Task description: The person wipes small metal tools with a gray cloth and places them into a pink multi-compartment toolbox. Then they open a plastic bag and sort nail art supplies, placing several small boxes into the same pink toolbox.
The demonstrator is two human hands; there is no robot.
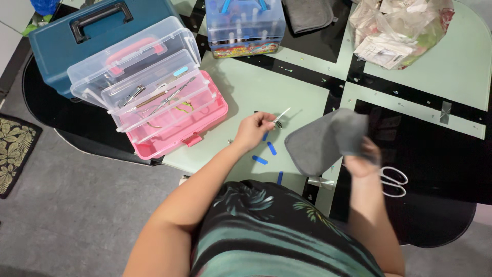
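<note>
My left hand (254, 129) is closed on a small thin tool with a pale tip (279, 117), held just above the green glass table (246, 87). My right hand (365, 160) grips the edge of a grey fabric pouch (323, 141) and lifts it off the table, folded over. Three small blue strips (270, 149) lie on the table between my hands and my body. White-handled scissors (393, 180) rest on the dark part of the table just right of my right hand.
An open pink and clear tiered box (164, 110) with small tools stands to the left. Behind it is a blue case (77, 36). A clear box (243, 25), a dark pouch (307, 14) and a plastic bag of packets (394, 31) sit at the back.
</note>
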